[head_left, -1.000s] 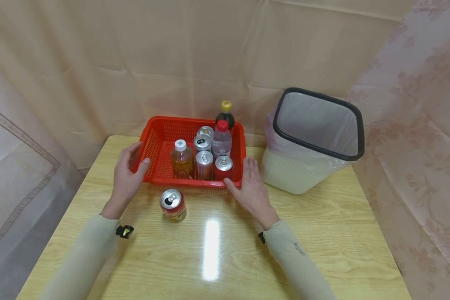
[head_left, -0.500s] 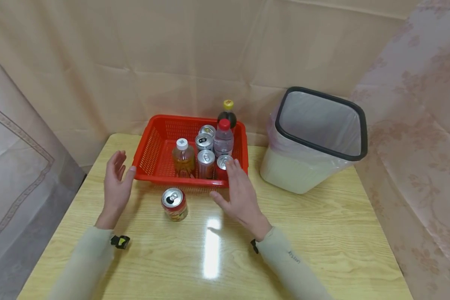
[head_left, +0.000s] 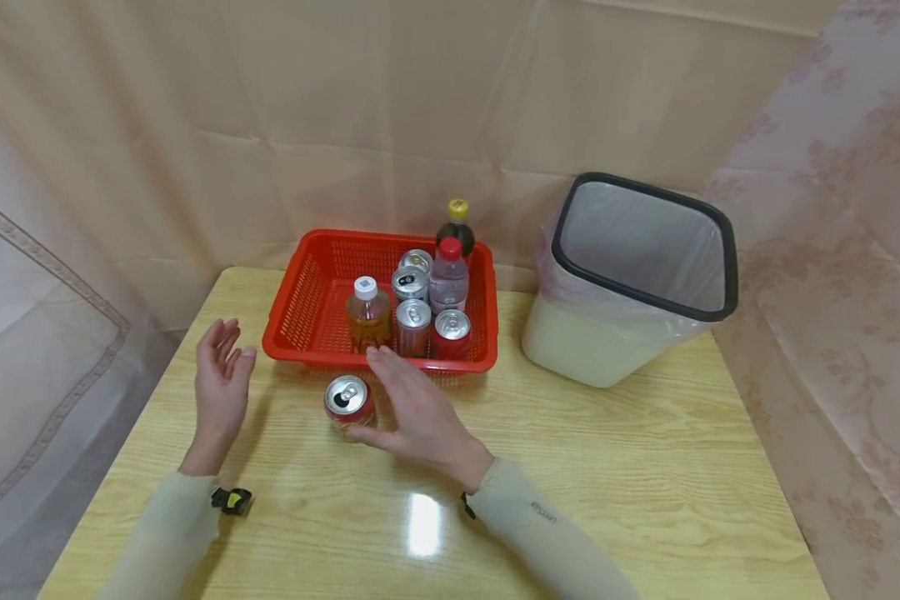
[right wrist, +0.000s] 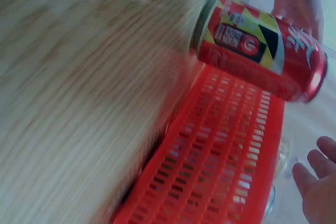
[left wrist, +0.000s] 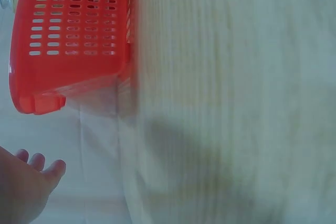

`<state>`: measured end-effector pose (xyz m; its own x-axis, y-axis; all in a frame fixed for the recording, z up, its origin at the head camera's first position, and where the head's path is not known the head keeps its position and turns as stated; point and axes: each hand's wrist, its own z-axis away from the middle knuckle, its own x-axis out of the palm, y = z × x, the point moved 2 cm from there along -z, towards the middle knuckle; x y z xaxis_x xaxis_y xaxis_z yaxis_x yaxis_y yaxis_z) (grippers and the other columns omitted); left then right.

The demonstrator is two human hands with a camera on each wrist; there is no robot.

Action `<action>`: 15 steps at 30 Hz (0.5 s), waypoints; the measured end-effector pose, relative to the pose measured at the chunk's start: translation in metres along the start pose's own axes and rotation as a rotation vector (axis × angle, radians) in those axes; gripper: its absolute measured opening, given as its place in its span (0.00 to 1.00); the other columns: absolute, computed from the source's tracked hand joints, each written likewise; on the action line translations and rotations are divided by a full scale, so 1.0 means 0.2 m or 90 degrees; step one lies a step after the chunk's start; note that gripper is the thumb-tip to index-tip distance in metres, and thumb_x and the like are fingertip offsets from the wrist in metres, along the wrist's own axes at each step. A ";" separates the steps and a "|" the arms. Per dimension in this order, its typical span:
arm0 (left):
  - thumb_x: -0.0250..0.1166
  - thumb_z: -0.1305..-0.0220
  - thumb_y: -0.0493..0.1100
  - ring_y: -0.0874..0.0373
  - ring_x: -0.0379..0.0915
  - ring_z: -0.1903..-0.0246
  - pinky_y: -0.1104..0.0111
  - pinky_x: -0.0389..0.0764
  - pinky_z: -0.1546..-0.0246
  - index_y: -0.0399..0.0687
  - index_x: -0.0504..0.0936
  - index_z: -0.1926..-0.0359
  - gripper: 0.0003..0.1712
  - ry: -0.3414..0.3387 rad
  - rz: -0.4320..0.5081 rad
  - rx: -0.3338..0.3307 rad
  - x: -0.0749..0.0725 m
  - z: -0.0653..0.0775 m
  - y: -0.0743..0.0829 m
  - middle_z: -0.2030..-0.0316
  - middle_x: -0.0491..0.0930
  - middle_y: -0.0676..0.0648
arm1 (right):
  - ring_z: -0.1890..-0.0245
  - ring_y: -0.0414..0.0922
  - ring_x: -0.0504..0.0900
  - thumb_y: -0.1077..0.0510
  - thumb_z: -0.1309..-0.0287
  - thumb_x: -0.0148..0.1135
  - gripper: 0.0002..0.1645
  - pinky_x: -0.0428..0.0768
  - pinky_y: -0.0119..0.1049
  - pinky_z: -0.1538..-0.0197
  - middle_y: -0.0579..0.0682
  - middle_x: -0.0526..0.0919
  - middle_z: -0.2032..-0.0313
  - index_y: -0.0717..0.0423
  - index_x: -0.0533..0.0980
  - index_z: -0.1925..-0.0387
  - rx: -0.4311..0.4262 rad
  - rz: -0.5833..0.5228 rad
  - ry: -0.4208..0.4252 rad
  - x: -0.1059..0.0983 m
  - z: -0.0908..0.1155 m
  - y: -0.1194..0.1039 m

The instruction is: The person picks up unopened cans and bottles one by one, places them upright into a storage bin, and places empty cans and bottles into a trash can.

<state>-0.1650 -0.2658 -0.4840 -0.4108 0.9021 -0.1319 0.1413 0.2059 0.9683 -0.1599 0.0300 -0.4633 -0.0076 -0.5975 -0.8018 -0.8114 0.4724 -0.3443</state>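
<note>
A red soda can with its tab end up stands on the table, just in front of the red plastic basket. Beside the can, my right hand hovers with straight fingers spread from the thumb; in the right wrist view a gap shows between fingers and can. My left hand is left of the basket, fingers loosely bent, holding nothing. Inside the basket are a white-capped bottle of amber drink, several cans, a red-capped bottle and a yellow-capped dark bottle.
A lined bin with a black rim stands right of the basket at the table's back. Beige curtain hangs behind the wooden table, with patterned cloth at the right side.
My right hand has come off the basket's right front corner and moved left and nearer to the soda can. My left hand has drawn away from the basket's left side.
</note>
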 end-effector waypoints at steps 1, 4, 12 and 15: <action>0.55 0.22 0.38 0.51 0.55 0.24 0.73 0.60 0.27 0.41 0.51 0.20 0.37 0.003 0.005 -0.001 0.00 0.00 0.00 0.24 0.60 0.41 | 0.21 0.52 0.56 0.34 0.44 0.74 0.64 0.56 0.43 0.21 0.57 0.61 0.22 0.61 0.55 0.20 0.006 0.008 -0.016 0.02 -0.02 -0.01; 0.55 0.22 0.37 0.52 0.56 0.24 0.75 0.61 0.29 0.41 0.52 0.20 0.36 0.011 0.013 -0.008 -0.01 0.01 -0.01 0.25 0.61 0.40 | 0.19 0.51 0.49 0.27 0.43 0.69 0.65 0.51 0.44 0.20 0.54 0.55 0.19 0.59 0.53 0.19 0.031 0.045 -0.074 0.08 -0.06 -0.02; 0.55 0.23 0.36 0.51 0.57 0.25 0.76 0.63 0.30 0.38 0.53 0.21 0.35 0.019 0.029 -0.009 -0.02 0.02 -0.03 0.25 0.61 0.39 | 0.18 0.51 0.44 0.18 0.38 0.52 0.62 0.44 0.48 0.19 0.53 0.50 0.18 0.55 0.56 0.19 0.042 0.209 -0.159 0.19 -0.12 -0.06; 0.55 0.22 0.37 0.52 0.56 0.24 0.76 0.63 0.30 0.39 0.53 0.21 0.35 0.018 0.018 -0.011 -0.02 0.03 -0.03 0.25 0.61 0.39 | 0.19 0.51 0.47 0.22 0.34 0.52 0.56 0.45 0.47 0.19 0.53 0.53 0.19 0.55 0.60 0.21 0.019 0.231 -0.159 0.22 -0.11 -0.07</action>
<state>-0.1590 -0.2686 -0.4903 -0.4328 0.8961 -0.0983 0.1371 0.1733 0.9753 -0.1614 -0.0169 -0.4821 -0.1450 -0.2164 -0.9655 -0.7649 0.6435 -0.0293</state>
